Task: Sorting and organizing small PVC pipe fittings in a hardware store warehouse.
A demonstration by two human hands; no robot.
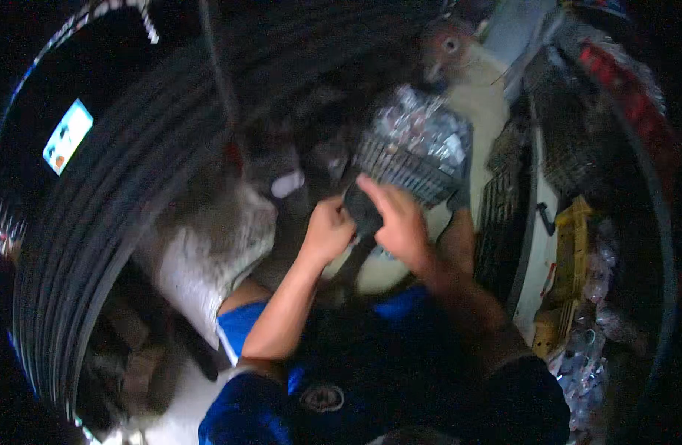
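Observation:
My left hand point(330, 231) is closed, fingers curled at the left edge of a dark, flat object point(364, 214) held in front of my body. My right hand point(399, 222) lies against the other side of that object, one finger stretched along its top. Blur and low light hide what the object is and how firmly my right hand grips it. Just beyond my hands stands a dark slatted plastic basket point(405, 169). Many shiny, clear-plastic pieces point(424, 119) fill it.
A whitish sack point(207, 267) is to my left, with a small pale object point(288, 184) past it. On the right are another dark slatted crate point(505, 200), a yellow crate point(573, 245) and clear plastic bags point(583, 367). A dark ribbed wall point(96, 194) curves along the left.

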